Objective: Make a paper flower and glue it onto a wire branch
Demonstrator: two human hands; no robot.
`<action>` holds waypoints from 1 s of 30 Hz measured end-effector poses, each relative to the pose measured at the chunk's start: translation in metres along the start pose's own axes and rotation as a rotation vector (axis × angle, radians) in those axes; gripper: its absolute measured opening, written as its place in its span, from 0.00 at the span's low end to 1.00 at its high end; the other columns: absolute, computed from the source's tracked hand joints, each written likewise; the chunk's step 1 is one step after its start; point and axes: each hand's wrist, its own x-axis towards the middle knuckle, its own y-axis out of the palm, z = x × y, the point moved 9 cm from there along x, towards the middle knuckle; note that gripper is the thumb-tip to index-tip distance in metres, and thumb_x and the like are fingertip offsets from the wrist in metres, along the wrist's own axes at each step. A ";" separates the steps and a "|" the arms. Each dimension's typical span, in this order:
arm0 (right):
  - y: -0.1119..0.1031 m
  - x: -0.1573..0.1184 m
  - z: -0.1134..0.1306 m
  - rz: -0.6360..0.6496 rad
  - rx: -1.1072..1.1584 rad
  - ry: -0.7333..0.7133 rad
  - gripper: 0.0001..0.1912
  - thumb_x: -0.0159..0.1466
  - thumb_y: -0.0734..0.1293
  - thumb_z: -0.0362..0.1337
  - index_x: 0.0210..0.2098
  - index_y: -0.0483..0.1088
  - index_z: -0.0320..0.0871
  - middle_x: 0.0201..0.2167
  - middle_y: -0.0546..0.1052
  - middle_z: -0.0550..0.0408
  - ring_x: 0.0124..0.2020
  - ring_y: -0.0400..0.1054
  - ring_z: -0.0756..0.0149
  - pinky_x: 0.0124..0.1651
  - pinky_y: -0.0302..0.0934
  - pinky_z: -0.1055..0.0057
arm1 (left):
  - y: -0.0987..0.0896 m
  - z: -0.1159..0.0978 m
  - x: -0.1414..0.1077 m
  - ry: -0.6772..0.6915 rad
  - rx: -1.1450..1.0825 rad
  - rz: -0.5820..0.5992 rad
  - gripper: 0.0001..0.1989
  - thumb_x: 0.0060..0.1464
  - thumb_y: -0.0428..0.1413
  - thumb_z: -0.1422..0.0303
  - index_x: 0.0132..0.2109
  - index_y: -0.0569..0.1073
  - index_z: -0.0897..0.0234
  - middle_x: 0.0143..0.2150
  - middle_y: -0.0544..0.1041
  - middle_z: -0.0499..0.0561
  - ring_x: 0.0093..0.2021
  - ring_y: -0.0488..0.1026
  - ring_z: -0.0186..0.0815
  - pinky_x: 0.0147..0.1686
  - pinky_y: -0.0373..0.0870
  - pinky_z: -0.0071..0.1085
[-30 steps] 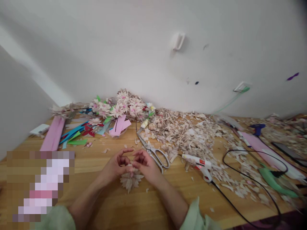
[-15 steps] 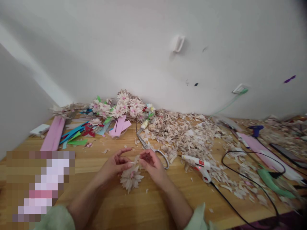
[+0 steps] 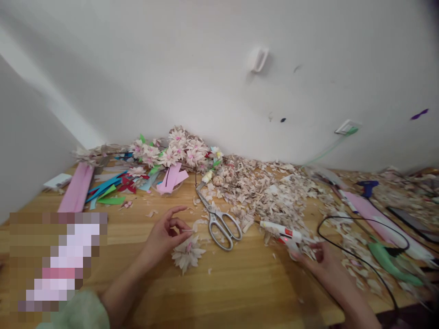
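Note:
My left hand (image 3: 168, 233) pinches a small, thin whitish piece, perhaps a petal, between thumb and fingertips. Just below it, a pale flower with a pink centre (image 3: 188, 256) lies on the table. Off to the right, my right hand (image 3: 325, 267) is at the handle of a white hot glue gun (image 3: 281, 230), thumb against the handle and fingers curled; part of the grip is hidden. The gun rests on its side with a red light showing. Between my hands lie metal scissors (image 3: 219, 224), tips pointing away from me.
A heap of dried pale petals (image 3: 267, 194) spreads along the wall. Finished flowers (image 3: 178, 148) lie at the back left, near pink paper strips (image 3: 170, 178). A black cable (image 3: 346, 251) loops at the right, beside a green object (image 3: 391, 265) and a blue glue gun (image 3: 367, 187).
My right hand has left the flower and moved right to the white glue gun. The scissors' handles now show fully. My left hand stays near the flower.

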 end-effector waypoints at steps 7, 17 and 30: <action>0.028 0.028 0.039 0.048 0.393 -0.170 0.26 0.44 0.69 0.51 0.37 0.71 0.41 0.37 0.77 0.47 0.38 0.69 0.51 0.39 0.62 0.62 | -0.006 -0.003 0.001 -0.043 -0.023 -0.005 0.35 0.36 0.65 0.67 0.53 0.63 0.65 0.23 0.74 0.44 0.22 0.67 0.29 0.22 0.62 0.24; 0.052 0.019 0.045 0.242 0.463 0.005 0.18 0.43 0.71 0.48 0.30 0.76 0.43 0.31 0.80 0.53 0.36 0.72 0.51 0.36 0.65 0.64 | -0.009 0.003 0.004 -0.119 -0.186 0.039 0.36 0.33 0.66 0.69 0.53 0.65 0.62 0.23 0.76 0.43 0.20 0.68 0.28 0.23 0.66 0.26; 0.066 -0.035 0.198 0.419 0.790 -0.476 0.10 0.50 0.70 0.45 0.25 0.71 0.46 0.29 0.76 0.55 0.31 0.69 0.60 0.36 0.64 0.65 | -0.018 0.018 0.013 -0.144 -0.271 0.031 0.31 0.34 0.66 0.70 0.49 0.66 0.62 0.26 0.78 0.45 0.25 0.72 0.31 0.22 0.67 0.24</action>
